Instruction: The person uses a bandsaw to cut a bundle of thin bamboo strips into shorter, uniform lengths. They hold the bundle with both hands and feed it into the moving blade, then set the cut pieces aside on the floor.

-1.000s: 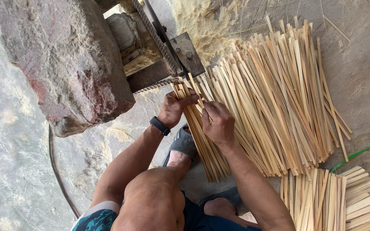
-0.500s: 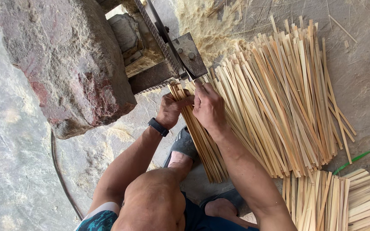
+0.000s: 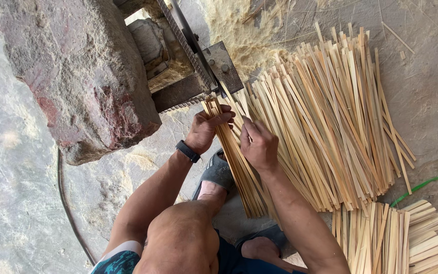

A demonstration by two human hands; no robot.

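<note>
I see the left hand (image 3: 206, 129) closed around a bundle of bamboo strips (image 3: 236, 157), near the bundle's far end just short of the metal cutter plate (image 3: 226, 68). The right hand (image 3: 259, 147) rests just beside it, fingers curled on the strips. The bundle's long axis runs from the plate back toward the sandalled foot (image 3: 214, 177); the left hand is nearer the plate.

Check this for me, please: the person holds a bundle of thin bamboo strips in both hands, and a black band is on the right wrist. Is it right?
Not quite. In the head view the black band is on the left wrist, not the right. Both the left hand and the right hand do hold the bundle of thin bamboo strips.
</note>
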